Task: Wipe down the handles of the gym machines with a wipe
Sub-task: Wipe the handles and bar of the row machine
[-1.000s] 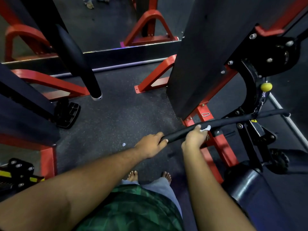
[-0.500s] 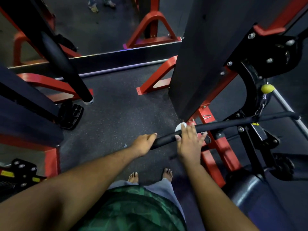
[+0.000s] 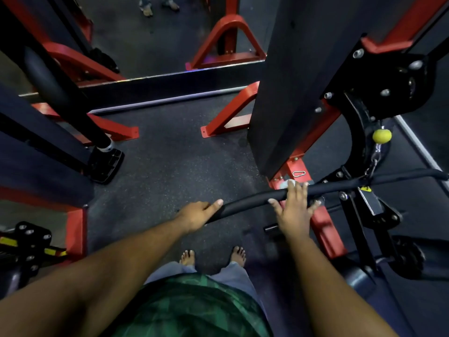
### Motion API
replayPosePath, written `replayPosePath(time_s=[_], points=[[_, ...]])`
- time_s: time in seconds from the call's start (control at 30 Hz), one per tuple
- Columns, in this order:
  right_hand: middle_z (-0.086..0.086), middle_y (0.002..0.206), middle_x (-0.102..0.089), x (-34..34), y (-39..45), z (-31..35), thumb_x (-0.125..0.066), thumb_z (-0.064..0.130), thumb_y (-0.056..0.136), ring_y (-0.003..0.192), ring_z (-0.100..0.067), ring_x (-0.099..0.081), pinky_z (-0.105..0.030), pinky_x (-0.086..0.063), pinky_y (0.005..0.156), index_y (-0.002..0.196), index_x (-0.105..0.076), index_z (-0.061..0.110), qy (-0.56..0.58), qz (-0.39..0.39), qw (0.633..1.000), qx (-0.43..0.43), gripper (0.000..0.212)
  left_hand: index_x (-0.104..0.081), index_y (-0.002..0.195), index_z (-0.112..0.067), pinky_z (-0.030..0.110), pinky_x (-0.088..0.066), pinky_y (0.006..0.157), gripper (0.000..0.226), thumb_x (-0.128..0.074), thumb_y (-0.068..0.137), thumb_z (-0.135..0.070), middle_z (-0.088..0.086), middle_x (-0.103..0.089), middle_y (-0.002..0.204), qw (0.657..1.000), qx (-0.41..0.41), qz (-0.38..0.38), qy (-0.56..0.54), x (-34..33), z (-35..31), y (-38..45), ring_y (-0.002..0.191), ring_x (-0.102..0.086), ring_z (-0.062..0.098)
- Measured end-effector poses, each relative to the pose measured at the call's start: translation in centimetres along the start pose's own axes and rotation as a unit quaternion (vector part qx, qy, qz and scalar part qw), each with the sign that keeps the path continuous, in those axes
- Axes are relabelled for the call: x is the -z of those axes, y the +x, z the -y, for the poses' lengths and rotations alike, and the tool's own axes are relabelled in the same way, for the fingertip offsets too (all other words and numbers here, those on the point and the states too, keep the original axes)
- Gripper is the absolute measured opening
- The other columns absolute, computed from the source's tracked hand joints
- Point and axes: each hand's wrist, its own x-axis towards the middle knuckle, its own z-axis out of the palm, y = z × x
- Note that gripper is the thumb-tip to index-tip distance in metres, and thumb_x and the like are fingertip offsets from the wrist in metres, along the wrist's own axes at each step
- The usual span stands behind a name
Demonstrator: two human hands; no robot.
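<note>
Black handle bar (image 3: 255, 199), white wipe (image 3: 290, 183), red frame (image 3: 325, 227), yellow ball (image 3: 382, 136), green patterned shirt (image 3: 194, 310)

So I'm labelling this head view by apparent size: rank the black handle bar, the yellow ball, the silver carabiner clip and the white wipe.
1. black handle bar
2. yellow ball
3. silver carabiner clip and white wipe: unsure, since the right hand hides most of the wipe.
</note>
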Motion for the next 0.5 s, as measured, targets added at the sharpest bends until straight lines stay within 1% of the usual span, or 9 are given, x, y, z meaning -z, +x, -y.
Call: replayPosePath(time_s=[0.07,0.1,0.17,0.2,0.23,0.27,0.33,0.4,0.5], points=[[-0.004,0.167,-0.021,-0.3,-0.7,1.2,-0.013,0.093,0.078,0.156,-0.025,0.0,-0.072,-0.002,0.115,0.158,-0.024,0.02,0.02,0.016,0.999,0.023,0.109,-0.062,0.093,-0.028,0.037,-0.05,0.076,0.078,-0.02,0.08,-0.093,0.0,-0.068,0.091,0.999,-0.02,0.001,0.03,-0.6,-1.3,0.6,0.085,-0.065,0.019],[-0.004,0.167,-0.021,-0.6,-1.4,2.2,-0.013,0.092,0.078,0.156,-0.026,0.0,-0.07,0.0,0.116,0.159,-0.024,0.018,0.024,0.035,0.997,0.06,0.11,-0.061,0.094,-0.03,0.035,-0.049,0.073,0.076,-0.024,0.079,-0.095,-0.001,-0.067,0.091,0.999,-0.029,0.004,0.039,-1.0,-2.1,1.0,0.084,-0.064,0.017],[0.0,0.167,-0.02,-1.3,-2.4,2.8,-0.013,0.091,0.08,0.156,-0.025,-0.001,-0.07,0.002,0.116,0.16,-0.022,0.018,0.001,0.068,0.987,0.144,0.109,-0.061,0.107,-0.031,0.034,-0.049,0.072,0.069,-0.041,0.082,-0.092,-0.003,-0.067,0.097,0.997,-0.048,0.02,0.056,-1.6,-4.0,1.7,0.085,-0.063,0.014],[0.0,0.167,-0.02,-1.3,-2.2,2.2,-0.014,0.09,0.081,0.156,-0.024,-0.003,-0.072,-0.001,0.116,0.16,-0.022,0.018,-0.027,0.071,0.982,0.175,0.107,-0.06,0.113,-0.03,0.034,-0.049,0.073,0.065,-0.05,0.083,-0.087,-0.004,-0.066,0.1,0.995,-0.057,0.025,0.072,-1.8,-4.8,2.0,0.086,-0.063,0.014],[0.0,0.166,-0.023,-1.0,-1.5,0.8,-0.016,0.089,0.081,0.156,-0.023,-0.009,-0.075,-0.007,0.115,0.159,-0.023,0.019,-0.047,0.07,0.98,0.183,0.105,-0.057,0.115,-0.029,0.034,-0.048,0.073,0.062,-0.058,0.083,-0.082,-0.003,-0.065,0.101,0.993,-0.067,0.026,0.094,-2.2,-5.7,2.5,0.089,-0.063,0.016],[-0.002,0.165,-0.027,-0.7,-0.5,-1.0,-0.019,0.088,0.081,0.155,-0.024,-0.014,-0.076,-0.012,0.114,0.158,-0.025,0.019,-0.064,0.066,0.982,0.165,0.104,-0.054,0.117,-0.028,0.034,-0.047,0.074,0.06,-0.063,0.084,-0.076,-0.001,-0.065,0.104,0.989,-0.077,0.025,0.121,-2.6,-6.5,2.9,0.091,-0.063,0.019],[-0.006,0.165,-0.026,0.2,1.6,-5.3,-0.025,0.086,0.08,0.155,-0.025,-0.014,-0.075,-0.013,0.113,0.158,-0.025,0.018,-0.069,0.043,0.994,0.069,0.104,-0.05,0.118,-0.023,0.035,-0.046,0.074,0.058,-0.068,0.086,-0.068,0.005,-0.065,0.112,0.981,-0.094,0.014,0.171,-3.6,-7.9,3.8,0.098,-0.063,0.025],[-0.004,0.168,-0.016,1.3,3.9,-9.3,-0.029,0.083,0.082,0.156,-0.024,-0.005,-0.073,-0.01,0.113,0.16,-0.017,0.018,-0.016,0.037,0.999,-0.034,0.103,-0.047,0.117,-0.021,0.038,-0.049,0.076,0.057,-0.068,0.088,-0.066,0.006,-0.063,0.115,0.977,-0.104,-0.001,0.186,-4.8,-9.2,4.5,0.099,-0.062,0.026],[-0.01,0.169,-0.003,1.6,5.9,-11.4,-0.027,0.081,0.089,0.156,-0.029,0.002,-0.068,-0.011,0.117,0.161,-0.009,0.011,0.097,0.012,0.99,-0.106,0.102,-0.048,0.119,-0.019,0.037,-0.046,0.074,0.054,-0.062,0.093,-0.064,0.002,-0.058,0.107,0.978,-0.118,-0.023,0.173,-6.2,-11.7,5.5,0.091,-0.057,0.021]])
